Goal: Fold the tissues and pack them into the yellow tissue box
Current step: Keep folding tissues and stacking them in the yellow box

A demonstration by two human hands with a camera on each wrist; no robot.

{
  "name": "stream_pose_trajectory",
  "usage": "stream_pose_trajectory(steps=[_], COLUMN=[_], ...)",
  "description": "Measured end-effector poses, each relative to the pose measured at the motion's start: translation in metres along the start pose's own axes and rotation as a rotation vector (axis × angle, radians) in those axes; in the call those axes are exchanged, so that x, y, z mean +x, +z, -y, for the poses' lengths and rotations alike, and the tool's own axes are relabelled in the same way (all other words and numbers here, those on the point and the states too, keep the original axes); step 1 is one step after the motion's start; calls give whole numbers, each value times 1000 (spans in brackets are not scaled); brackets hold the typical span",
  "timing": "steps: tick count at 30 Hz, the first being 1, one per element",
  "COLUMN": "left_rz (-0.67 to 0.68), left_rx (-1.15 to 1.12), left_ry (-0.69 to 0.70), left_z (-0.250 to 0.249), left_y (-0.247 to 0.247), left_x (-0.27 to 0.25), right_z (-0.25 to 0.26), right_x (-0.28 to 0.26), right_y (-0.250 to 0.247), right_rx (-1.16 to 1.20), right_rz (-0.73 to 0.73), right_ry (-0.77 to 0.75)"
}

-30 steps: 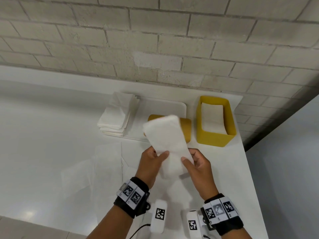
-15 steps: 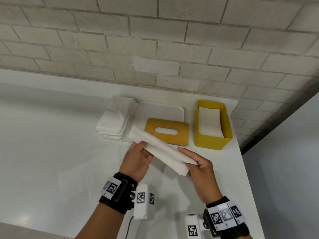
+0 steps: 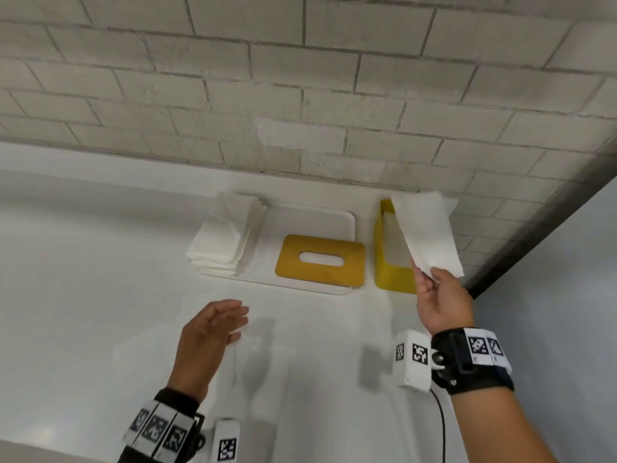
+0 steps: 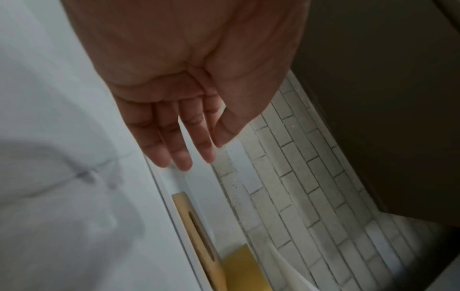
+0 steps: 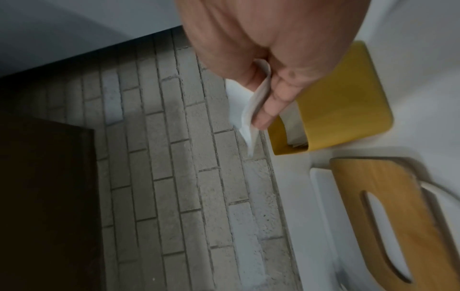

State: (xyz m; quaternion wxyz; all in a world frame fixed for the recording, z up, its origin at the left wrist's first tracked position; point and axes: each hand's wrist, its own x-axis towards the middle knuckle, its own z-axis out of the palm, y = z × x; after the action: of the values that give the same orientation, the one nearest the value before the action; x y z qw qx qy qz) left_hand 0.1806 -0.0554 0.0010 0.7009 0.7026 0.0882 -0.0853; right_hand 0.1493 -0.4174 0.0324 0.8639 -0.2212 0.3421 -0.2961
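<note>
My right hand (image 3: 430, 279) pinches the near end of a folded white tissue (image 3: 424, 232) and holds it in the air over the open yellow tissue box (image 3: 390, 279). In the right wrist view the tissue (image 5: 251, 110) sits between thumb and forefinger above the box (image 5: 348, 102), which has folded tissues inside. My left hand (image 3: 230, 319) hovers over the table with straight fingers (image 4: 179, 149), holding nothing. The box's yellow lid (image 3: 320, 260) with its slot lies flat on a white tray (image 3: 340, 222).
A stack of unfolded white tissues (image 3: 223, 235) lies on the tray's left end. A brick wall (image 3: 300, 95) runs behind the table. The table's right edge falls away just beyond the box. A flat tissue sheet (image 3: 140, 355) lies on the table near my left hand.
My left hand let go of the folded tissue and drew back toward me. My right hand carried the tissue right and away, up over the yellow box.
</note>
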Motion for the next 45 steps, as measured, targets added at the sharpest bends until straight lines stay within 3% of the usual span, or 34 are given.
stream_pose_trajectory(steps=[5, 12, 33, 38, 41, 45], left_rz=[-14, -32, -18, 16, 1, -38], left_rx=[143, 275, 343, 403, 452, 464], left_ry=[17, 55, 78, 106, 149, 169], left_z=[15, 28, 51, 50, 46, 50], left_y=[-23, -43, -46, -47, -50, -55], left_x=[-13, -25, -35, -36, -38, -39], right_z=[1, -7, -11, 2, 22, 18], right_x=[13, 13, 33, 41, 14, -57], right_y=[21, 43, 58, 50, 31, 2], right_rx=[8, -26, -123, -232, -275, -274], right_rz=[-94, -81, -73, -95, 38, 141], right_ry=[23, 26, 8, 159, 263, 206])
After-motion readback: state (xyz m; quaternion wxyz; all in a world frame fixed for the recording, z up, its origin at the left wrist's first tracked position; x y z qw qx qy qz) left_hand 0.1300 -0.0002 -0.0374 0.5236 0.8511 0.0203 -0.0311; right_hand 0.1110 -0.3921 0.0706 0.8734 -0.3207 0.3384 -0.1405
